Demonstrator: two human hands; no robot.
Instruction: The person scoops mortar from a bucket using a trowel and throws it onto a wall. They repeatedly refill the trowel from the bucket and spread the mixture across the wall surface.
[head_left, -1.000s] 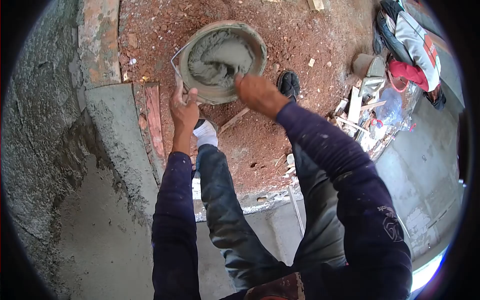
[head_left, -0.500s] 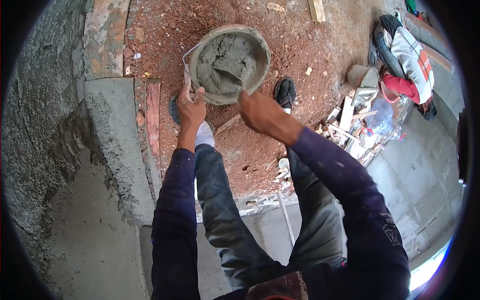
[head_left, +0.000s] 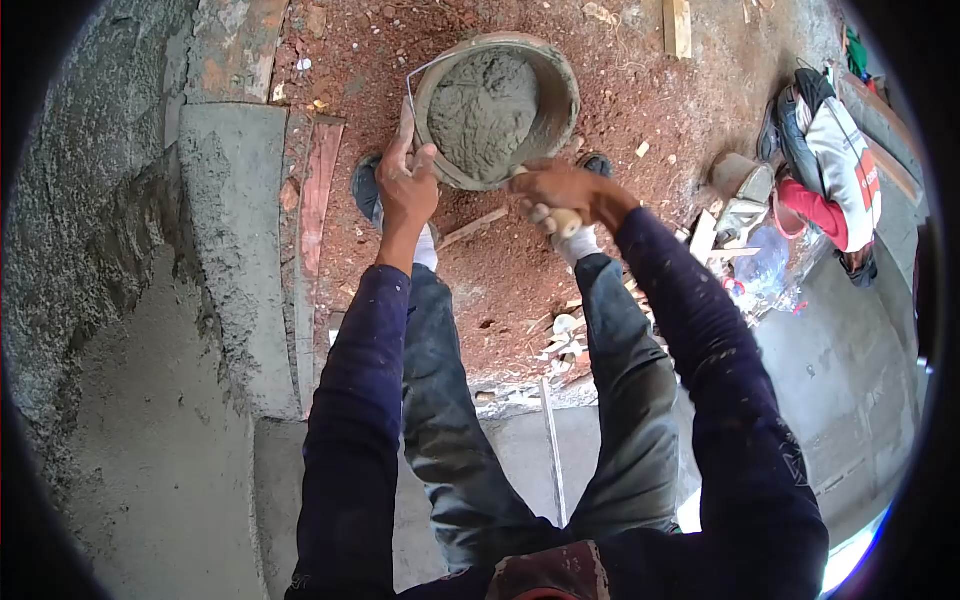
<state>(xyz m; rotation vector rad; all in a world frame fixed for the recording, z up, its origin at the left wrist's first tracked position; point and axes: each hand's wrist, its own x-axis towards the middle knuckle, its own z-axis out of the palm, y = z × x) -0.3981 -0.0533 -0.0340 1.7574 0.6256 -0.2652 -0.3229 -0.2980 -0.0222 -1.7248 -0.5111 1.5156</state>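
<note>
A round bucket (head_left: pixel 560 95) holds wet grey mortar (head_left: pixel 485 110) and is tilted towards me between my feet. My left hand (head_left: pixel 408 190) is closed on the bucket's left side, beside the thin wire handle (head_left: pixel 411 82). At the bucket's lower right edge, my right hand (head_left: pixel 565 195) is wrapped round a tool with a light wooden handle (head_left: pixel 567 222). The tool's blade is not visible; the hand and the bucket rim hide that part.
Fresh mortar covers the wall (head_left: pixel 110 200) at left, beside a concrete ledge (head_left: pixel 235 230) and a reddish board (head_left: pixel 320 195). At right, a person (head_left: pixel 835 160) bends near another bucket (head_left: pixel 738 176), wood scraps and a plastic bag (head_left: pixel 765 255).
The tool has come out of the mortar, and my right hand has moved right to the rim's outer side. The bucket and my left hand appear further right and higher in view.
</note>
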